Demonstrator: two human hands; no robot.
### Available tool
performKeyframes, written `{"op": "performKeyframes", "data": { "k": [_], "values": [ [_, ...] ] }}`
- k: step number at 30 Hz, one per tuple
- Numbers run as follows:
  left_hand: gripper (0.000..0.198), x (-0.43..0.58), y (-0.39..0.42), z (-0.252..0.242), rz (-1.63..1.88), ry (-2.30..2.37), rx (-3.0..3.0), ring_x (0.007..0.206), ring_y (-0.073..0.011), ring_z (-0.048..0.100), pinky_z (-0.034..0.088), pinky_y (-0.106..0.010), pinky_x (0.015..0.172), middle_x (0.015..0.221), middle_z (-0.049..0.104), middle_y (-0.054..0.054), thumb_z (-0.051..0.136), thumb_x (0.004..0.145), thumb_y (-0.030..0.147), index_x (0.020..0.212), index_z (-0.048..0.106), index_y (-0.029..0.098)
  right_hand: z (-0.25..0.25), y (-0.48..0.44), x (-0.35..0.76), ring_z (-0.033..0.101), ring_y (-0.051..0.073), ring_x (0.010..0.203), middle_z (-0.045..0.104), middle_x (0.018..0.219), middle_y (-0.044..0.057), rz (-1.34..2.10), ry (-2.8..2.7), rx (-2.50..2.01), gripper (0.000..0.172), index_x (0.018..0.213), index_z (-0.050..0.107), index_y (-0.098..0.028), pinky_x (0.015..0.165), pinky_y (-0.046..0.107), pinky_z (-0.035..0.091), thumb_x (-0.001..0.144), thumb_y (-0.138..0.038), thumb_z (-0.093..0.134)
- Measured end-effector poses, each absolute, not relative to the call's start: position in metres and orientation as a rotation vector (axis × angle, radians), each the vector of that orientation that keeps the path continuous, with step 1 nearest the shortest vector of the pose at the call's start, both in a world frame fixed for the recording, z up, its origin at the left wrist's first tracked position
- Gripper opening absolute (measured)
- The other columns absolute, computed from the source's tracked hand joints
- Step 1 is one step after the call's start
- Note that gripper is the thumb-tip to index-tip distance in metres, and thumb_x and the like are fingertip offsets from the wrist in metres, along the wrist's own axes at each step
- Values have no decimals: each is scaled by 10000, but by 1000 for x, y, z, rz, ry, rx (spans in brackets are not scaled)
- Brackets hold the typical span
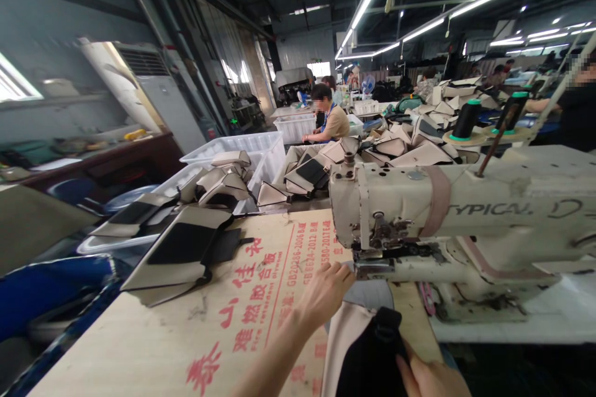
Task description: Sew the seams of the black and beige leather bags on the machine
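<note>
A sewn bag piece (356,335) in beige fabric, with a black part, a black buckle and a grey panel (370,294), lies in front of the sewing machine (465,205). The grey panel reaches up to the end of the machine's lower arm, under the needle area. My left hand (328,291) is beside that end with its fingers curled together at the panel's left edge; what lies under the fingertips is hidden. At the lower right, my right hand (433,375) grips the black part of the piece, thumb on top.
Another beige and black bag piece (186,248) lies on the plywood table (261,329) at left. White plastic crates (233,146) with similar pieces stand behind it. More pieces (391,146) are heaped beyond the machine. Black thread cones (468,119) stand above it. A seated co-worker (333,118) is farther back.
</note>
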State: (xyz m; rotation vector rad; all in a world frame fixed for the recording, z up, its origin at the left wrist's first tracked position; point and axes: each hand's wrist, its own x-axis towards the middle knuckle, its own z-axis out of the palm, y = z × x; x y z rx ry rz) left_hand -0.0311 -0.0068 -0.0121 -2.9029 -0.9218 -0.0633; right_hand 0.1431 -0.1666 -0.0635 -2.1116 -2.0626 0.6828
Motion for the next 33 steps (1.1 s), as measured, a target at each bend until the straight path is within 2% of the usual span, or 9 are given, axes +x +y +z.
{"op": "performKeyframes", "data": {
  "k": [5, 8, 12, 15, 18, 20, 23, 27, 33],
  "values": [
    [181, -34, 20, -18, -63, -1295, -2836, 866, -187, 533, 401, -321, 762, 897, 582, -47, 431, 819, 94, 885, 569, 190, -54, -169, 141, 665, 253, 692, 692, 747, 86, 668, -2082, -2079, 435, 1263, 478, -220, 565, 286, 485, 909, -274, 232],
    [242, -33, 32, -11, -180, -1508, -2699, 976, -235, 519, 428, -376, 768, 1086, 546, -90, 372, 876, 196, 1064, 525, 197, -46, -171, 138, 665, 256, 688, 691, 747, 91, 637, -2099, -2100, 420, 1170, 560, -205, 560, 291, 484, 905, -253, 238],
    [412, -41, -23, 4, -664, -1749, -2705, 1115, -240, 475, 418, -407, 890, 1256, 460, -107, 433, 862, 303, 1258, 377, 204, -39, -174, 135, 664, 266, 687, 688, 742, 104, 593, -2101, -2124, 423, 1092, 598, -176, 553, 307, 484, 904, -237, 225],
    [314, -51, -95, 11, -1026, -1816, -2830, 1139, -204, 480, 410, -353, 944, 1215, 519, -74, 405, 877, 304, 1175, 480, 235, -34, -177, 132, 665, 259, 711, 689, 770, 101, 615, -2094, -2078, 411, 1151, 558, -164, 567, 302, 488, 894, -207, 240],
    [433, -60, -135, 12, -1033, -1845, -3003, 1128, -208, 506, 438, -316, 929, 1246, 528, -62, 520, 814, 313, 1239, 464, 252, -27, -175, 130, 664, 230, 741, 687, 832, 103, 615, -2051, -1987, 449, 1308, 405, -142, 600, 280, 489, 884, -166, 257],
    [355, -65, -129, 12, -1041, -1857, -3059, 1080, -180, 546, 440, -293, 925, 1190, 583, -30, 457, 846, 256, 1195, 528, 259, -22, -169, 130, 663, 210, 740, 687, 830, 93, 578, -2023, -1914, 474, 1352, 335, -159, 651, 277, 490, 882, -152, 268],
    [322, -73, -96, 10, -1002, -1817, -3186, 998, -153, 596, 458, -266, 894, 1088, 648, 2, 399, 862, 190, 1083, 623, 255, -18, -155, 134, 655, 197, 804, 685, 867, 65, 551, -2022, -1801, 499, 1345, 346, -240, 757, 292, 479, 858, -132, 326],
    [305, -74, -71, 10, -948, -1725, -3222, 999, -171, 596, 456, -274, 900, 1096, 647, -4, 542, 799, 257, 1092, 624, 236, -21, -144, 141, 615, 211, 949, 654, 1013, 65, 610, -2032, -1772, 513, 1330, 365, -283, 809, 308, 468, 842, -121, 356],
    [263, -70, -73, 20, -792, -1421, -3411, 953, -151, 615, 464, -230, 859, 1035, 673, -14, 477, 848, 269, 1038, 655, 229, -22, -150, 148, 635, 171, 866, 671, 946, 42, 576, -2036, -1701, 426, 1275, 450, -277, 763, 240, 477, 866, -171, 394]
  ]
}}
